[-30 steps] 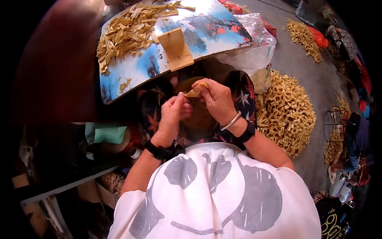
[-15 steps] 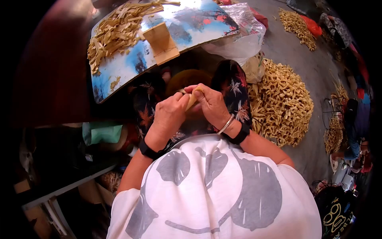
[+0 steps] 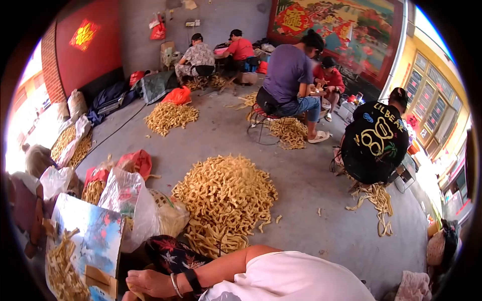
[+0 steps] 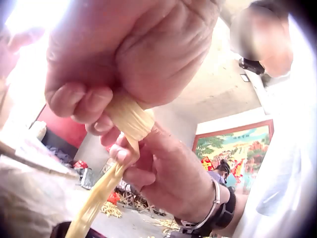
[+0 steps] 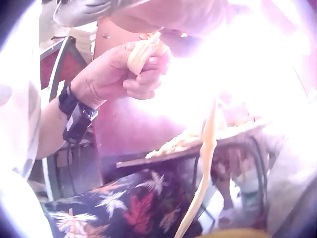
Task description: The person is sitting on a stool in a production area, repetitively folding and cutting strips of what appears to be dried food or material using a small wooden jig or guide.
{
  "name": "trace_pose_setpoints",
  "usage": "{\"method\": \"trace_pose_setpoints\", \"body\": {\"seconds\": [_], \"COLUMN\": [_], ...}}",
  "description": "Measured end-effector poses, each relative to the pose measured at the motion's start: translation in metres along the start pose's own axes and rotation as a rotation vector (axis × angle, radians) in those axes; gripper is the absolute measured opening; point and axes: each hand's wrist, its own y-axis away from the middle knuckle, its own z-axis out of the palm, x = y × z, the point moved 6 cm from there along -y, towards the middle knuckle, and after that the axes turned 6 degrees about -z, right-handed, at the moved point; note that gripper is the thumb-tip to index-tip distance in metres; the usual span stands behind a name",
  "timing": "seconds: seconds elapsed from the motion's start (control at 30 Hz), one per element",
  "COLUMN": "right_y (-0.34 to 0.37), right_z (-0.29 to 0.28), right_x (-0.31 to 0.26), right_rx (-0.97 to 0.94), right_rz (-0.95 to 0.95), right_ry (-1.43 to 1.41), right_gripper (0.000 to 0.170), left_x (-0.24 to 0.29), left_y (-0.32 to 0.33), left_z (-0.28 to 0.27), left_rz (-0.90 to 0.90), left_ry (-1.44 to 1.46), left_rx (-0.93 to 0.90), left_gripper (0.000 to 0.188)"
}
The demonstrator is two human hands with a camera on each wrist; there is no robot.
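Observation:
A pale yellow strip is folded into a band between both hands, its long end hanging down. In the left wrist view my left hand grips the folded part with curled fingers. Just below, my right hand, with a silver bracelet, pinches the strip near the fold. The right wrist view shows the left hand round the fold and the right hand above it, partly washed out by glare. In the head view the right hand is at the lower left; the left is almost wholly cut off.
A painted board bears loose strips and a wooden block. Beside it are a clear plastic bag and a large pile of knotted pieces on the grey floor. Several people sit farther off, near smaller piles.
The head view has swung up and to the right, bringing the room and seated people into view. Both hands now appear at its lower left edge, still at the strip.

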Motion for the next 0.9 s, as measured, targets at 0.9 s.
{"method": "trace_pose_setpoints", "body": {"seconds": [0.9], "right_y": [-0.015], "right_z": [0.055], "right_x": [0.034], "right_rx": [0.014], "right_rz": [0.399], "right_ry": [-0.464], "right_gripper": [0.021], "left_x": [0.008], "left_y": [0.011], "left_z": [-0.020], "left_rz": [-0.138], "left_ry": [-0.509], "left_rx": [0.513], "left_gripper": [0.032]}}
